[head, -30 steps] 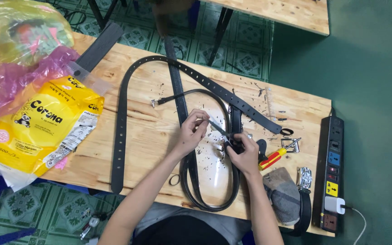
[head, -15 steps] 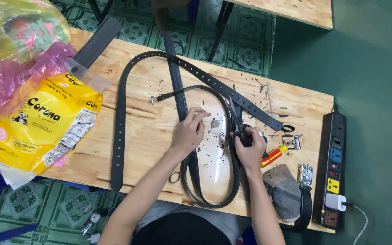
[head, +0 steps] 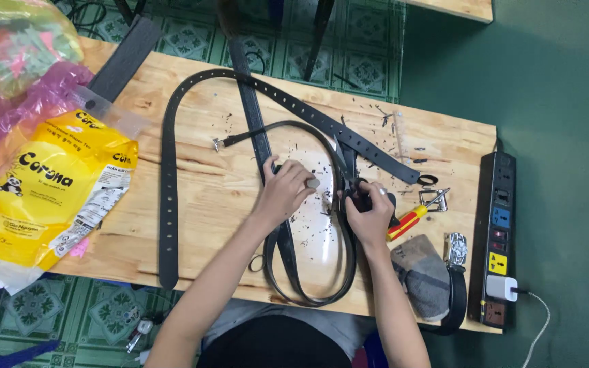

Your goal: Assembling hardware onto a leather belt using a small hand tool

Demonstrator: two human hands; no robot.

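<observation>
Several black leather belts (head: 168,184) lie looped across a wooden table (head: 206,197). My left hand (head: 286,189) presses down on a belt strap near the table's middle, fingers curled over it. My right hand (head: 368,212) is closed around a black tool held against a narrower belt loop (head: 339,225); the tool's tip is hidden by my fingers. A red-and-yellow screwdriver (head: 410,219) lies just right of my right hand. Black leather scraps are scattered around both hands.
A yellow printed plastic bag (head: 49,191) and pink and clear bags (head: 15,68) fill the left end. A black power strip (head: 499,238) with a white plug runs along the right edge. Metal buckles (head: 434,199), a grey cloth (head: 420,272) and another buckle (head: 455,247) lie nearby.
My left hand has slid a little left and down along the strap. My right hand stays on the tool at the narrow belt, shifting slightly.
</observation>
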